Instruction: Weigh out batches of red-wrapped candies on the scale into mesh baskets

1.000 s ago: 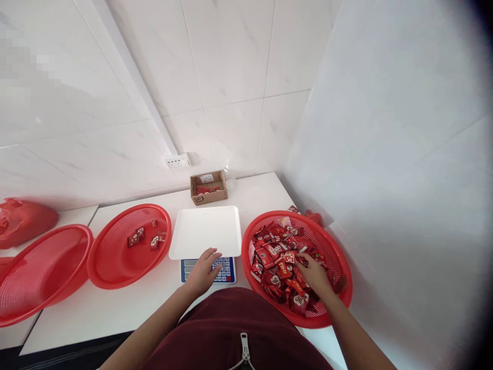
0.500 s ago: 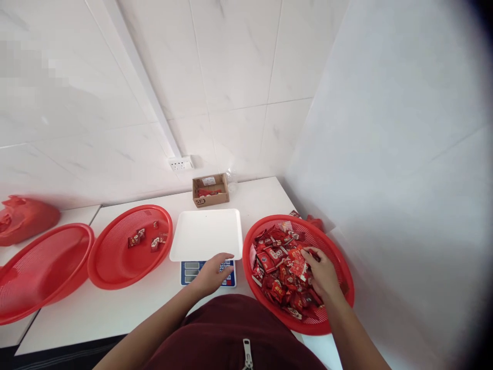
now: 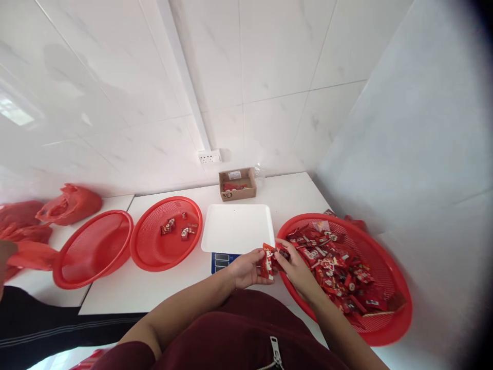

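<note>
My left hand [image 3: 245, 270] is closed on a small red snack packet [image 3: 267, 262], held upright in front of the scale. Right beside it, my right hand [image 3: 301, 275] pinches a darker red packet [image 3: 283, 251] between thumb and fingers; the two hands almost meet. On the right stands a red plastic basket [image 3: 403, 321] heaped with similar red packets [image 3: 341, 267], and my right forearm crosses its near left rim. The scale's white tray [image 3: 236, 226] lies just beyond my hands. Its blue panel [image 3: 221, 261] is partly hidden by my left hand.
Left of the scale is a red basket [image 3: 154, 257] with a few packets, then another red basket [image 3: 92, 262]. A cardboard box [image 3: 241, 195] with red packets sits behind the scale. Red plastic bags [image 3: 75, 204] and another person's dark clothing [image 3: 34, 321] are at the left.
My right hand has come out of the right basket with packets, moving left to meet my left hand, which now holds one too. The view has swung left, showing another person.
</note>
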Motion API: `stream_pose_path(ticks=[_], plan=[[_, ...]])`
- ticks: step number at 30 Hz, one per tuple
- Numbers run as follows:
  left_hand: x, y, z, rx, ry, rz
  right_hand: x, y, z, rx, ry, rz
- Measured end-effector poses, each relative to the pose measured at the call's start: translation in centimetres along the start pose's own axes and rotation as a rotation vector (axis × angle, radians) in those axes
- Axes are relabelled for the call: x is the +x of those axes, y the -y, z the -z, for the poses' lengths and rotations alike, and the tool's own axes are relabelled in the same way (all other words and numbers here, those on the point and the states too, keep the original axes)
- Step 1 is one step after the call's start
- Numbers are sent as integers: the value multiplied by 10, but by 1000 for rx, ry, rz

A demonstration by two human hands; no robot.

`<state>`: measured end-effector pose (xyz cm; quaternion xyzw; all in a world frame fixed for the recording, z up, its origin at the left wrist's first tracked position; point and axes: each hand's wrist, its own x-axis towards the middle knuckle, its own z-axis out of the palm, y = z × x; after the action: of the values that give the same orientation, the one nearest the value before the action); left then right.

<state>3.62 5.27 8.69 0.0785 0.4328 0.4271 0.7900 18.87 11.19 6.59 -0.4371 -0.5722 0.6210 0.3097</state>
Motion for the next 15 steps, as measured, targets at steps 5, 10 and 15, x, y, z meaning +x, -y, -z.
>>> stream_pose_path(ticks=[5, 10, 15], plan=[[-23, -7, 39, -48, -94, -43, 6, -20, -28, 326, -6, -259], [-40, -13, 72, -123, -180, -68, 25, -20, -60, 520, 36, -276], [-53, -19, 89, -122, -192, -110, 33, -17, -77, 388, 17, -293]])
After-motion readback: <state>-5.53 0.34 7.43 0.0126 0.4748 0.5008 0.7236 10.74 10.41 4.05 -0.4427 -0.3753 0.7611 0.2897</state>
